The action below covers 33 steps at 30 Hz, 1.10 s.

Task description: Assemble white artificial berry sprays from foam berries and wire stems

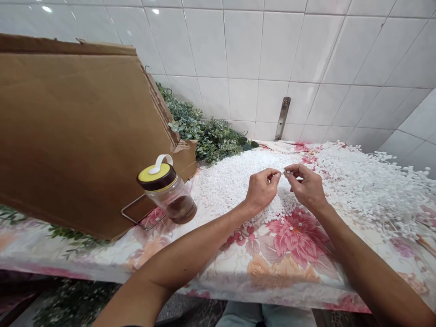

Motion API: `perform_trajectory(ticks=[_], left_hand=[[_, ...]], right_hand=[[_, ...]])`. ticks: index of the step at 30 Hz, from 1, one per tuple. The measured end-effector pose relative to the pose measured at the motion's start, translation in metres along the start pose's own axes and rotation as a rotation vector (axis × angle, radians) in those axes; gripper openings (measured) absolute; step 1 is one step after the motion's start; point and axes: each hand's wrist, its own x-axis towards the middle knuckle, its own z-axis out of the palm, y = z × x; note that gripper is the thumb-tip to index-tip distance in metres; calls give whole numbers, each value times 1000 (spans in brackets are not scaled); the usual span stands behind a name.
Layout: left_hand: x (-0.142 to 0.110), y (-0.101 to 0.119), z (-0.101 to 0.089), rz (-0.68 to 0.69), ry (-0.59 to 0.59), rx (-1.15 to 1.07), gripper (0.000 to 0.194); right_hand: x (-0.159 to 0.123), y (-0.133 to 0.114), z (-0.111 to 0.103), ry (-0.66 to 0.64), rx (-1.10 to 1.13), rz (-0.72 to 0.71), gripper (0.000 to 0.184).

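Over a heap of small white beads (pixel 225 181), both hands meet at their fingertips. My left hand (pixel 262 188) is closed in a pinch, and whatever lies between its fingers is too small to name. My right hand (pixel 306 184) pinches a small white bead (pixel 288 172) between thumb and forefinger. On the right lies a spread of white stems with round bead ends (pixel 371 181). The floral tablecloth (pixel 296 236) shows below my hands.
A clear jar (pixel 173 200) with a yellow lid and dark contents stands to the left, beside a bent wire frame (pixel 132 211). A large cardboard box (pixel 75 131) leans behind it. Artificial greenery (pixel 211 136) and a metal strip (pixel 282 118) are against the tiled wall (pixel 241 50).
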Motion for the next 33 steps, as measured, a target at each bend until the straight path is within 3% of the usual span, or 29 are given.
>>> perform_trajectory(ticks=[8,12,17,19,22,28,33], left_hand=[[0,-4,1,4,40,4,24],[1,-3,-1,-7,-63,-26,31],[3,2,-4,-286,-293,-430,33],[5,2,-5,-366,-322,-579,35],[8,-1,-4,-421,-270,-695,38],[6,-10,5,-483,-178,-784,49],[1,-10,9,-462,-167,-835,53]], right_hand=[[-2,-5,-3,1,-22,-26,23],[-3,-8,-3,-21,21,-9,22],[-1,-10,-1,-129,264,56,26],[2,-9,-1,-150,400,107,32],[4,-6,-2,-135,478,176,37],[4,-1,-4,-138,358,185,41],[3,-6,-6,-275,296,194,39]])
